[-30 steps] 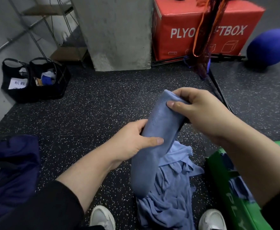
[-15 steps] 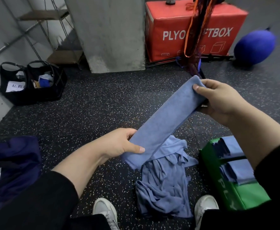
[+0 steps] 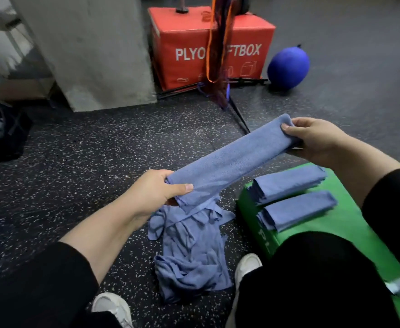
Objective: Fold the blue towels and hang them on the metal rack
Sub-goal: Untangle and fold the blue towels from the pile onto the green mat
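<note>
Both hands grasp one folded towel (image 3: pixel 229 159) and keep it stretched in the air between them. The left hand (image 3: pixel 156 192) pinches the near, lower end, with the thumb lying on top of the cloth and the fingers under it. The right hand (image 3: pixel 317 140) pinches the far, higher end in the same way. So the towel makes a long narrow band that rises from left to right, above the floor (image 3: pixel 87 157) and not touching it.

The floor is dark rubber with light speckles. A grey concrete pillar (image 3: pixel 87 50) stands at the back left. Beside it, to the right, is a red box (image 3: pixel 241 39) with white letters, and some orange and dark straps (image 3: pixel 215 48) hang in front of it. A green box (image 3: pixel 336 223) lies at the right, near the person's knee, and two more folded towels (image 3: pixel 289 183) (image 3: pixel 298 209) lie on its top, side by side. On the floor under the held towel, just left of the green box, lies a loose pile (image 3: pixel 189 252) of unfolded blue towels. A blue ball (image 3: pixel 288 67) rests on the floor right of the red box. Two white shoes (image 3: pixel 111 306) (image 3: pixel 246 266) show at the bottom, one on each side of the pile. The rack I cannot find from here.
</note>
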Demonstrator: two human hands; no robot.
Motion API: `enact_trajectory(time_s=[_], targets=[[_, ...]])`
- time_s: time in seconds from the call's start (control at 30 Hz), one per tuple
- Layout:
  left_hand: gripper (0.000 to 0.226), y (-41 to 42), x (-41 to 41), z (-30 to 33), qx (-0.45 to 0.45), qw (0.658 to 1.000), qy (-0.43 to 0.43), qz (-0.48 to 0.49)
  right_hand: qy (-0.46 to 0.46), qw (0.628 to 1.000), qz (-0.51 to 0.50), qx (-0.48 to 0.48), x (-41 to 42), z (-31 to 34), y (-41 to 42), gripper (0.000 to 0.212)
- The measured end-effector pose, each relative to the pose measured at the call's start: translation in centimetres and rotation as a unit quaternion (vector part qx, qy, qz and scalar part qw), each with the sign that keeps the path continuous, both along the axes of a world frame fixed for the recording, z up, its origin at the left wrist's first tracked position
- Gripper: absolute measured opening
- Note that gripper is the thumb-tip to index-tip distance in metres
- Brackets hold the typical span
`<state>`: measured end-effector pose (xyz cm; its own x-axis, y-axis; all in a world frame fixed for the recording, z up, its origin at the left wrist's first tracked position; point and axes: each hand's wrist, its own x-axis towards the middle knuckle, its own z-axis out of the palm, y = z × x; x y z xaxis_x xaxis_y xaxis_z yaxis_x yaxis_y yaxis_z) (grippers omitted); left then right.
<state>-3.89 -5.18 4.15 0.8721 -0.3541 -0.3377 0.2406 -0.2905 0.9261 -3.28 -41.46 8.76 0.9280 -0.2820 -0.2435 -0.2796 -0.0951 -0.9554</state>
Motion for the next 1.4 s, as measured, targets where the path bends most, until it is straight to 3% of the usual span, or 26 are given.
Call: enact_trajectory(time_s=[0.23,0.3,0.47,0.73,0.97,1.03,1.1,1.13,1.23,1.3,1.4], targets=[[0.03,-12.0,-0.9,-3.9,-0.063,0.994,0.086,-0.03,0.065,0.993,-0.053,-0.08,-4.6,-1.3,-11.4,0.008],[0.013,-15.1,-1.2,-6.0,-0.056,0.993,0.099,-0.025,0.107,0.989,-0.055,-0.091,-5.5,-2.9,-14.3,0.011],[0.015,-21.6,-1.7,-11.6,-0.018,0.987,0.152,-0.041,0.185,0.97,-0.093,-0.127,-7.0,-8.4,-19.7,0.018],[0.008,-28.5,-1.5,-19.7,0.024,0.979,0.2,-0.043,0.231,0.941,-0.176,-0.174,-6.4,-19.7,-25.5,0.024],[0.025,-32.0,-0.1,-24.2,0.052,0.978,0.199,-0.028,0.255,0.926,-0.186,-0.207,-4.8,-25.0,-29.7,0.031],[0.034,-32.5,0.1,-23.8,0.131,0.982,0.133,-0.006,0.274,0.913,-0.176,-0.244,-4.1,-25.7,-30.4,0.046],[0.033,-32.1,0.2,-23.4,0.288,0.956,-0.041,-0.027,0.3,0.862,-0.166,-0.373,-3.4,-25.9,-30.2,0.061],[0.03,-31.7,-0.1,-23.3,0.316,0.936,-0.143,-0.053,0.285,0.838,-0.162,-0.436,-3.2,-25.7,-29.3,0.06],[0.026,-31.9,-1.0,-24.1,0.265,0.865,-0.388,-0.178,0.196,0.837,-0.125,-0.496,-3.1,-25.8,-25.4,0.045],[0.034,-32.8,-1.4,-25.4,0.269,0.812,-0.448,-0.262,0.202,0.839,-0.087,-0.498,-3.6,-27.0,-23.0,0.042],[0.044,-33.4,-1.7,-26.2,0.315,0.767,-0.424,-0.364,0.245,0.825,-0.009,-0.509,-4.8,-28.7,-20.6,0.05]])
